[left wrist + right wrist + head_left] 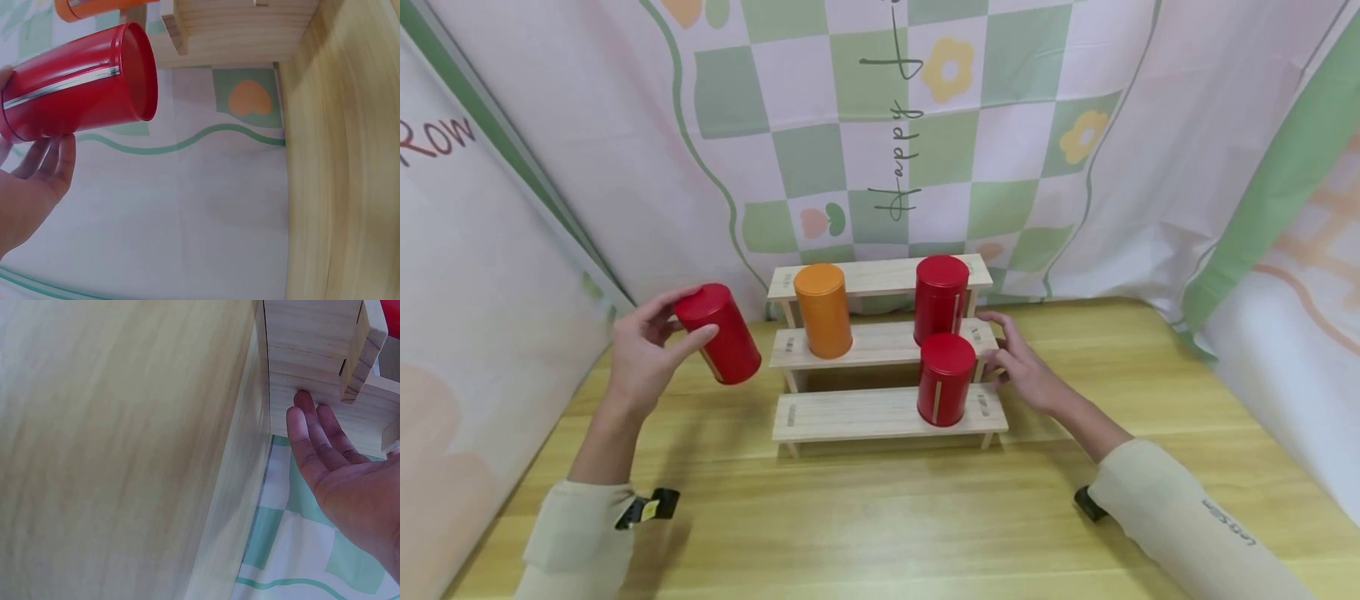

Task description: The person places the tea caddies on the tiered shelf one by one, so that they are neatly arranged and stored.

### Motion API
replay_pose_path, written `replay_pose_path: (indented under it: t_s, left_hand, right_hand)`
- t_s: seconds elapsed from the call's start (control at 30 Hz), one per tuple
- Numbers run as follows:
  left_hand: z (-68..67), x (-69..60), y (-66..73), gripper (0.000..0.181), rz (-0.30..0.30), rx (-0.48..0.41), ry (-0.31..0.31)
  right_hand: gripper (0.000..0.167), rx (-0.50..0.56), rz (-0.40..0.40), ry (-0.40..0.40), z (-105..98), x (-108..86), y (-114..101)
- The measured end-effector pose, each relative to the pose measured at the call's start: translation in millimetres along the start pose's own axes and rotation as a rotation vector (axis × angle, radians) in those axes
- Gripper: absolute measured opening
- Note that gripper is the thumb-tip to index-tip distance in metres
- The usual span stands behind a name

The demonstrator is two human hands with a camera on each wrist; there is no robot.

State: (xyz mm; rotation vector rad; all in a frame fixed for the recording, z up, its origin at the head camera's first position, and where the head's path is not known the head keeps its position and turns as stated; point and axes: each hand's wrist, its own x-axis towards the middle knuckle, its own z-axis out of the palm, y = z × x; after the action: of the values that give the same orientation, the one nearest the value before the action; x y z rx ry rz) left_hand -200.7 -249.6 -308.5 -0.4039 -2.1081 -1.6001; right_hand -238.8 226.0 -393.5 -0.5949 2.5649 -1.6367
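Note:
My left hand grips a red cylindrical tin between thumb and fingers, tilted and held above the table, left of the shelf. The tin's red end and a pale stripe along its side show in the left wrist view. A three-tier wooden shelf stands in the middle. At the shelf's right end is my right hand, fingers extended and loosely bent, holding nothing; its fingertips reach the wooden side panel. An orange tin and a red tin stand on the middle tier, another red tin on the bottom tier.
The shelf stands on a wood-grain table. Behind it hangs a checked green-and-white cloth. White fabric walls enclose the table's left and right sides. The bottom tier's left part is bare wood.

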Motion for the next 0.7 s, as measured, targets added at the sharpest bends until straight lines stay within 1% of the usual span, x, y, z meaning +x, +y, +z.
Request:
replay_pose_path:
  t_s: [0.13,0.2,0.43,0.7]
  left_hand:
    - [2.9,-0.5,3.6,0.047,0.030,-0.044,-0.002]
    - [4.3,-0.9,5.7,0.047,0.048,-0.052,-0.015]
    - [7.5,-1.1,11.7,0.048,0.094,-0.114,-0.080]
    - [10.5,-2.4,18.2,0.050,0.110,-0.112,-0.163]
  right_hand:
    - [0.057,-0.003,-0.004,0.000,0,0.1,0]
    - [0.057,-0.004,-0.006,0.000,0,0.2,1]
    - [0.057,-0.005,-0.004,-0.001,0,0.5,1]
    - [0.058,-0.006,-0.002,-0.004,0,0.6,1]
